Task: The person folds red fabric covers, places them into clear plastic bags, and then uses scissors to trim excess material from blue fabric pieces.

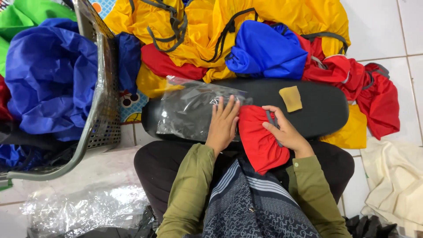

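My left hand (223, 122) lies flat, fingers together, on the left edge of a folded red fabric piece (259, 140) and the mouth of a clear plastic bag (194, 110). My right hand (284, 130) presses on the red fabric's right side, fingers curled over a grey strap. The fabric rests on a black oval board (321, 108) across my lap. The bag lies on the board's left half.
A small tan square (291, 98) sits on the board. Yellow (211, 26), blue (264, 48) and red (374, 92) fabric bags are heaped beyond it. A grey basket (103, 88) with blue fabric stands at left. Clear plastic sheets (88, 198) lie at lower left, cream cloth (394, 176) at right.
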